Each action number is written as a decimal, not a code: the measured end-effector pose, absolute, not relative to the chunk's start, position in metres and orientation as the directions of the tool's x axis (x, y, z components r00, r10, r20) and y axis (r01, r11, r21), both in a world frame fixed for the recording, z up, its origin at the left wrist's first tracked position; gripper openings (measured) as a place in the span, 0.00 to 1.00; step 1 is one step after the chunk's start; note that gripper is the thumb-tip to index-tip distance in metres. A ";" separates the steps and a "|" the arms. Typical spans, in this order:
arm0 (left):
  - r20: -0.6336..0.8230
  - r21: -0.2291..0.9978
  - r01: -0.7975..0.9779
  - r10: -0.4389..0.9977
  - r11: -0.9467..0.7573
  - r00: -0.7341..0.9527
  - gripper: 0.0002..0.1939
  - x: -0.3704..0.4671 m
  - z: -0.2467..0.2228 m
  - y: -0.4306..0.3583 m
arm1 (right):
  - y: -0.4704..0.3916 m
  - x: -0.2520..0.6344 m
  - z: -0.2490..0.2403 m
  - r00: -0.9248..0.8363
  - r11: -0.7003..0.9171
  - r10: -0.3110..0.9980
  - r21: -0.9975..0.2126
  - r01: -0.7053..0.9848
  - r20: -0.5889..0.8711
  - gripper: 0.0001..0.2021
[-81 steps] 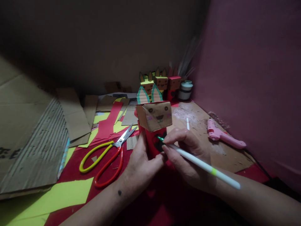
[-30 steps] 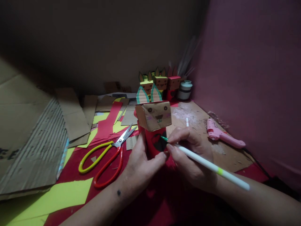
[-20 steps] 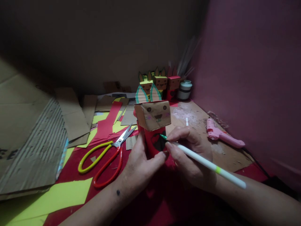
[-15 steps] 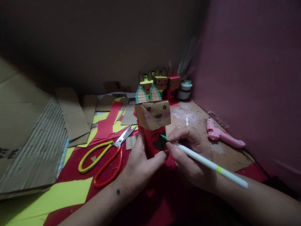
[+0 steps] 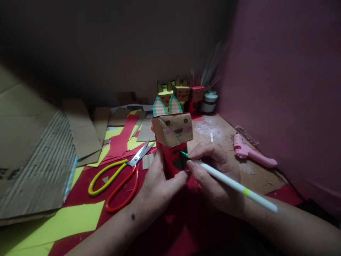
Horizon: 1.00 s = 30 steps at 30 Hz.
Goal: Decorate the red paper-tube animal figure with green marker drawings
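Note:
A cardboard bunny figure (image 5: 177,130) stands upright in the middle, with a box head, teal-edged ears, a drawn face and a red body. My left hand (image 5: 162,185) is closed around the red body from the left and below, its thumb across the front. Between thumb and fingers, my right hand (image 5: 214,177) grips a white marker (image 5: 231,184) with a green tip and a lime band. The green tip rests at a dark heart shape (image 5: 178,160) on the body's front. To the left lie open scissors (image 5: 135,161) with one yellow and one red handle.
Similar animal figures (image 5: 182,94) stand at the back beside a pale lidded container (image 5: 209,101). A pink glue gun (image 5: 252,151) lies on a cardboard sheet at right, near a white marker cap (image 5: 211,137). Red paper (image 5: 124,138), yellow paper (image 5: 71,220) and cardboard (image 5: 32,160) spread over the left.
The marker tip has shifted slightly left and up along the dark heart, whose upper left outline looks more filled in. My left hand keeps its hold on the figure.

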State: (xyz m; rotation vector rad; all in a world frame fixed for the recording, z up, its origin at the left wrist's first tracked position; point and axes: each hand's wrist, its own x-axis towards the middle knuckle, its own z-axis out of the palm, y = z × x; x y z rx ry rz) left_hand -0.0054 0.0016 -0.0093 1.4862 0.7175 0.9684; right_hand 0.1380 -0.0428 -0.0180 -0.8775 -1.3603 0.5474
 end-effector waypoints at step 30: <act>0.194 0.980 -0.062 0.862 -0.186 0.469 0.20 -0.006 -0.006 0.002 | -0.044 0.139 -0.017 0.112 0.586 0.791 -0.798 0.142 0.601 0.07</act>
